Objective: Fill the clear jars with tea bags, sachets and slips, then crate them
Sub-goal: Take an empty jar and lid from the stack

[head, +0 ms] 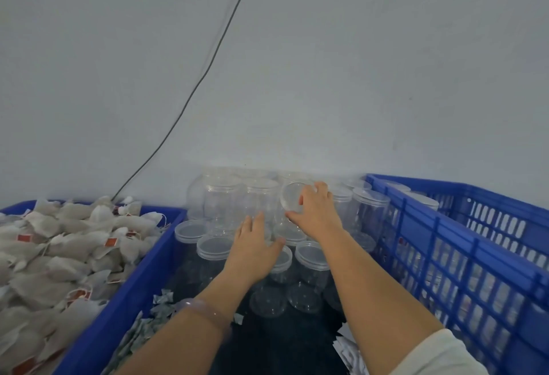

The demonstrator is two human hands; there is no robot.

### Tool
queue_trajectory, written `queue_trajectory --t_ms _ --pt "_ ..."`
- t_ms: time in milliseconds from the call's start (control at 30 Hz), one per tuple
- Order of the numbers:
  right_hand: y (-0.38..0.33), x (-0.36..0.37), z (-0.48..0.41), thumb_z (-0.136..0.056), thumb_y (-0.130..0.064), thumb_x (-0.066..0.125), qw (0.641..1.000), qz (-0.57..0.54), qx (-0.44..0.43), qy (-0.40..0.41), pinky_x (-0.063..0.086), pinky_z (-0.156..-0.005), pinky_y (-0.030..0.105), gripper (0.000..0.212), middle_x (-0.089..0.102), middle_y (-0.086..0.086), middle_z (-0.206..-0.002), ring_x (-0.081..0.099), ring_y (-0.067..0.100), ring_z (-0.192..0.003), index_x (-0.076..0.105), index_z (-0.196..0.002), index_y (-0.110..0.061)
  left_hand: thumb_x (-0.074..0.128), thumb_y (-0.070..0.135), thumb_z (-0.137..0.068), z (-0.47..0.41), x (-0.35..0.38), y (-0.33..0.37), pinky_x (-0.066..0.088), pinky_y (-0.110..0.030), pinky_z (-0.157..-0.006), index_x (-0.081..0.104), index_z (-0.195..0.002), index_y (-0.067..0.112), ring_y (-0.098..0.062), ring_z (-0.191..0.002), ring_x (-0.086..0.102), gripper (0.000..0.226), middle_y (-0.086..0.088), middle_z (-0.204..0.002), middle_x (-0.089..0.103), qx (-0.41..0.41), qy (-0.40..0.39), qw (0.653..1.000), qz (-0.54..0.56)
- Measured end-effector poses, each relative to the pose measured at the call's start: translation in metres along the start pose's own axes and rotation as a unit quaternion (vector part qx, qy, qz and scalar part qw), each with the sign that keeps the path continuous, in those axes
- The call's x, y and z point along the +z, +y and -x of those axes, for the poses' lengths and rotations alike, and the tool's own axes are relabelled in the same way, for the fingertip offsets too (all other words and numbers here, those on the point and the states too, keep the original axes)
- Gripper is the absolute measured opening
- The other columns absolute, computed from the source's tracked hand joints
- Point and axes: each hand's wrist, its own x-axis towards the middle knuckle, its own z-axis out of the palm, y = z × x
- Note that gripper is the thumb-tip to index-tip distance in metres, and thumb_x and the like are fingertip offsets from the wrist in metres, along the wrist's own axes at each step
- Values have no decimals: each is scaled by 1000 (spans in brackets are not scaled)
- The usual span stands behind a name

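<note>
Several clear lidded jars stand stacked against the wall between two blue bins. My right hand grips a tilted clear jar by its lid end, lifted among the upper row. Lower down, my left hand reaches forward with straight fingers over the lower jars; whether it touches one I cannot tell. A heap of tea bags fills the blue bin on the left. Small silver sachets lie on the dark surface near my left forearm, and white slips lie under my right forearm.
A blue solid-walled bin bounds the left side. A blue slatted crate on the right holds several lidded jars. A grey wall stands close behind, with a black cable running down it.
</note>
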Motion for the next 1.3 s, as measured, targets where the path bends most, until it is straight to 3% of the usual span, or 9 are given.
queue_trajectory --t_ms 133,233,300,367,567,700,933,1167,1300 --pt "-9 -11 26 -73 -41 76 986 -129 -40 93 37 -89 25 47 37 2 -122 38 19 -112 45 -102 -20 67 43 -85 12 -1 6 13 -42 -118 1 -154 20 -23 -149 0 98 -4 -162 2 13 12 996 85" --pt "-24 -18 66 -61 -53 76 958 -278 -60 45 36 -80 13 58 37 -9 -115 41 2 -104 45 -106 -32 84 46 -64 33 -6 4 38 -39 -110 17 -148 37 -16 -139 35 108 4 -152 32 32 44 984 168" --pt "-28 -12 98 -55 -59 70 938 -343 -52 3 40 -75 9 59 39 -14 -117 44 -3 -107 44 -104 -42 88 49 -52 56 -2 -6 53 -17 -85 30 -122 66 4 -112 56 92 26 -124 54 40 80 967 239" --pt "-30 4 128 -55 -53 71 917 -398 -35 -15 43 -79 10 55 43 -11 -121 47 0 -110 44 -102 -46 88 50 -50 82 12 -20 46 -1 -69 33 -109 72 17 -99 57 83 39 -112 55 45 115 957 264" --pt "-50 57 184 -61 -41 90 879 -473 53 -26 47 -93 20 73 50 -9 -125 52 1 -114 48 -120 -34 84 38 -49 132 46 -59 56 -33 -85 46 -120 51 0 -102 64 81 23 -112 63 -3 134 940 313" --pt "-62 75 197 -47 -57 82 862 -498 90 -11 45 -80 9 85 53 -22 -118 53 -9 -107 44 -121 -41 81 35 -53 146 53 -70 51 -10 -75 47 -112 56 5 -99 64 72 31 -111 62 -16 149 935 321" --pt "-69 92 204 -52 -55 80 881 -469 66 0 46 -90 13 77 54 -15 -122 53 -5 -112 42 -119 -44 82 16 -58 154 57 -81 52 -12 -73 47 -127 24 -2 -100 66 78 21 -111 65 -35 152 919 361" --pt "-69 99 213 -53 -54 80 887 -457 51 36 42 -86 6 71 53 -16 -116 52 -7 -110 43 -113 -45 81 11 -63 156 51 -79 51 -37 -97 43 -134 7 -16 -113 62 81 -7 -125 60 -24 128 921 368" --pt "-72 96 216 -54 -57 78 892 -448 50 27 36 -86 0 73 50 -19 -116 46 -13 -111 42 -115 -43 77 -7 -71 155 46 -78 50 -46 -98 48 -132 0 -21 -114 62 68 -15 -123 62 -23 94 927 364"
